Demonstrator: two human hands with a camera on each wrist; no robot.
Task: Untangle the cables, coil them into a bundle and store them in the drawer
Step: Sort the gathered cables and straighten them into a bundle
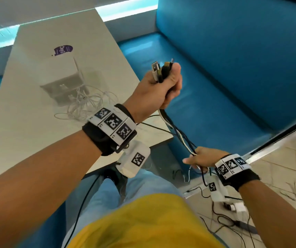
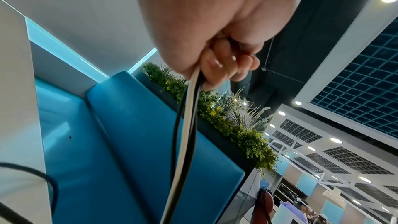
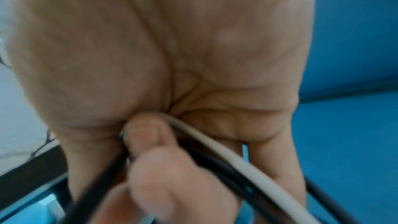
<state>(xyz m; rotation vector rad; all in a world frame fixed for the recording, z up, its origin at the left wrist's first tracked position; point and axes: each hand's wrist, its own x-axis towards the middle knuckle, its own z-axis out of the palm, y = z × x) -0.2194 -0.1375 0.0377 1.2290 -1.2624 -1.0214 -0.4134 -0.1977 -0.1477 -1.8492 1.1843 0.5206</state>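
Observation:
My left hand (image 1: 163,88) is raised over the blue bench and grips a bunch of black and white cables (image 1: 177,135) just below their plug ends (image 1: 161,68), which stick up out of the fist. The left wrist view shows the fingers (image 2: 224,69) curled round the strands (image 2: 185,125). The cables hang down to my right hand (image 1: 200,157), lower and nearer, whose fingers (image 3: 150,140) curl round the same black and white strands (image 3: 226,156). Below that hand the loose ends trail toward the floor. A second tangle of thin white cables (image 1: 88,102) lies on the table.
The pale table (image 1: 36,122) carries a small white drawer unit (image 1: 66,83) and a purple sticker (image 1: 63,50). The blue bench (image 1: 215,86) runs along the right. Black leads and a white adapter (image 1: 236,207) lie on the tiled floor at lower right.

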